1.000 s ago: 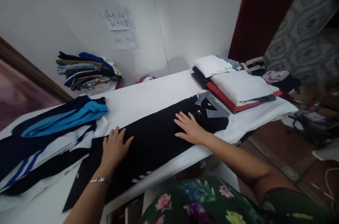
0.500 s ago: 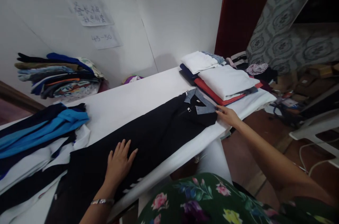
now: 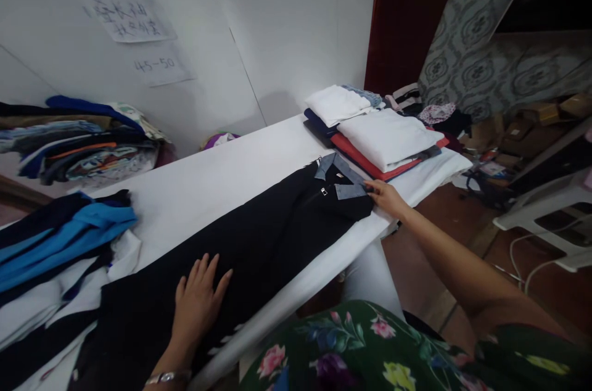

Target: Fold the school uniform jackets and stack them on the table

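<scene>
A long black garment with a grey denim-like collar, perhaps a dress, lies stretched along the white table. A small silver zip pull shows below its neckline. My left hand rests flat on the lower part, fingers spread, with a bracelet at the wrist. At the collar, my right hand pinches the shoulder edge between thumb and fingers. Just beyond that hand sits a stack of folded clothes, with white pieces over red and dark ones. The garment's lower end runs out of view at the bottom left.
Loose blue, white and black clothes are heaped on the table's left. Behind them rises another stack of clothes by the wall. Handwritten paper signs hang on the wall. A white plastic stool and boxes stand on the floor at right.
The view has turned slightly right, so things appear shifted left. My left hand stays flat on the garment, and my right hand still pinches its shoulder by the collar.
</scene>
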`<state>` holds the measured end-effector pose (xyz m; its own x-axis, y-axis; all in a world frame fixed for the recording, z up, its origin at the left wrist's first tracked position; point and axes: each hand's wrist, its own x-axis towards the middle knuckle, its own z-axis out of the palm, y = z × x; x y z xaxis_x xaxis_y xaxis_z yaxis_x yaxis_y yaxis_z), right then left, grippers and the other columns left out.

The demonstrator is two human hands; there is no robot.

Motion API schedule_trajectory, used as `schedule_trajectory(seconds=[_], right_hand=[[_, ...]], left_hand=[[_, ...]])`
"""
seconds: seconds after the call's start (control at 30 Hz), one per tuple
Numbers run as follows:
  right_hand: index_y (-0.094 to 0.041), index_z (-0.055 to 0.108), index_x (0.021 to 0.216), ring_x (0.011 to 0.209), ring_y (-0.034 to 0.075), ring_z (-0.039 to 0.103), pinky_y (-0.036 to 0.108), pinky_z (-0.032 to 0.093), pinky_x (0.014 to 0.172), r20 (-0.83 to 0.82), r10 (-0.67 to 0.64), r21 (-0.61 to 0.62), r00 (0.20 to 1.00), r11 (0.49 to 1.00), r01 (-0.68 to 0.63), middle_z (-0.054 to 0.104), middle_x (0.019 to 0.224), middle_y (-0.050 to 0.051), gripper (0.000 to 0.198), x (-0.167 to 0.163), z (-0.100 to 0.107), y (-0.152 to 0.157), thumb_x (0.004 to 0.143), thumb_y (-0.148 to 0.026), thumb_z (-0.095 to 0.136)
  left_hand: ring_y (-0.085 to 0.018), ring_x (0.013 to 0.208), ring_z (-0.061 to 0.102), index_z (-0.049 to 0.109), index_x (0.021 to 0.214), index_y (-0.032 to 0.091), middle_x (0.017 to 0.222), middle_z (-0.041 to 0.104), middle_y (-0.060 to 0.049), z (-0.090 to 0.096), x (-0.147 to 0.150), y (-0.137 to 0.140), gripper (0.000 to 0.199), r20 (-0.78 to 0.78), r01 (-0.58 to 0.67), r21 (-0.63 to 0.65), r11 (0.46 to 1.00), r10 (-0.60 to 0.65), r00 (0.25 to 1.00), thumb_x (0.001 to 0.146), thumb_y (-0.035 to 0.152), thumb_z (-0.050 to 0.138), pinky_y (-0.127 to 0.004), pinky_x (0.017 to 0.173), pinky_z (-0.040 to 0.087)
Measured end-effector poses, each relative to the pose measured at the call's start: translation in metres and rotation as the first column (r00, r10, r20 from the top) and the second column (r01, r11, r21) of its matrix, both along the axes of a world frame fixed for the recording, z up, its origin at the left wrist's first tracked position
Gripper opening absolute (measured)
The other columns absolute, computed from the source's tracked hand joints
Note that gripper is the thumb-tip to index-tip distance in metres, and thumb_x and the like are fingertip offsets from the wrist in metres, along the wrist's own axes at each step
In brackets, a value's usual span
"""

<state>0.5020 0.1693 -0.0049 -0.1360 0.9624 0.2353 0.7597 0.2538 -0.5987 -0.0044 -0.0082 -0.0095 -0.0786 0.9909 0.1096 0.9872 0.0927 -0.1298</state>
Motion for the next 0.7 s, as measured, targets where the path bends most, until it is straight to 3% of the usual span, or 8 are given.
schedule_trajectory(seconds=[0.17, 0.3, 0.43, 0.57, 0.63, 0.7], right_hand=[[-0.014, 0.068, 0.109, 0.095, 0.022, 0.059, 0.032, 0.048, 0.083, 0.177, -0.105, 0.137, 0.979, 0.987, 0.081, 0.063, 0.103, 0.012, 0.039, -0.005, 0.007, 0.009, 0.084, -0.009, 0.038], [-0.012, 0.069, 0.106, 0.096, 0.025, 0.059, 0.034, 0.048, 0.083, 0.250, -0.144, 0.137, 0.958, 0.984, 0.112, 0.064, 0.105, 0.015, 0.040, -0.003, 0.009, 0.020, 0.083, -0.008, 0.037], [-0.016, 0.068, 0.110, 0.100, 0.024, 0.060, 0.038, 0.048, 0.089, 0.127, -0.095, 0.145, 0.987, 0.987, 0.076, 0.066, 0.107, 0.012, 0.038, 0.001, 0.012, 0.014, 0.083, -0.015, 0.041], [-0.021, 0.064, 0.117, 0.101, 0.024, 0.062, 0.040, 0.050, 0.087, -0.046, -0.116, 0.217, 0.992, 0.968, 0.124, 0.064, 0.119, 0.010, 0.036, 0.003, 0.016, -0.020, 0.088, -0.030, 0.044], [-0.019, 0.063, 0.118, 0.086, 0.023, 0.065, 0.037, 0.052, 0.078, -0.069, -0.206, 0.165, 0.976, 0.963, 0.215, 0.068, 0.108, 0.011, 0.040, 0.003, 0.016, -0.037, 0.091, -0.041, 0.045], [-0.017, 0.059, 0.123, 0.072, 0.021, 0.065, 0.034, 0.051, 0.070, -0.055, -0.296, 0.029, 0.954, 0.954, 0.298, 0.070, 0.091, 0.009, 0.047, 0.001, 0.015, -0.045, 0.090, -0.048, 0.046]], left_hand=[[-0.032, 0.140, 0.031, 0.046, 0.139, 0.010, 0.149, 0.039, -0.016, -0.002, -0.001, 0.000, 0.059, 0.021, -0.016, -0.006, 1.000, 0.016, 1.000, 0.090, 0.039, 0.033, -0.053, 0.110, 0.028], [-0.031, 0.140, 0.031, 0.047, 0.139, 0.011, 0.150, 0.038, -0.016, 0.000, 0.000, -0.001, 0.060, 0.044, -0.008, -0.017, 1.000, 0.009, 0.999, 0.089, 0.040, 0.032, -0.053, 0.110, 0.028], [-0.029, 0.141, 0.031, 0.047, 0.138, 0.011, 0.150, 0.038, -0.015, 0.004, 0.004, -0.001, 0.061, 0.054, -0.045, -0.022, 0.999, 0.046, 0.997, 0.088, 0.041, 0.032, -0.051, 0.111, 0.027], [-0.028, 0.141, 0.031, 0.048, 0.138, 0.012, 0.150, 0.038, -0.013, 0.004, 0.006, -0.001, 0.060, 0.054, -0.047, -0.023, 0.999, 0.048, 0.997, 0.088, 0.040, 0.032, -0.051, 0.112, 0.027], [-0.028, 0.141, 0.031, 0.047, 0.138, 0.013, 0.150, 0.039, -0.013, 0.001, 0.004, -0.001, 0.059, 0.069, -0.039, -0.006, 0.999, 0.040, 0.997, 0.087, 0.040, 0.032, -0.051, 0.112, 0.027], [-0.029, 0.140, 0.032, 0.047, 0.137, 0.015, 0.148, 0.042, -0.013, -0.003, 0.000, -0.001, 0.059, 0.100, -0.033, 0.026, 0.999, 0.030, 0.995, 0.087, 0.043, 0.032, -0.052, 0.111, 0.027]])
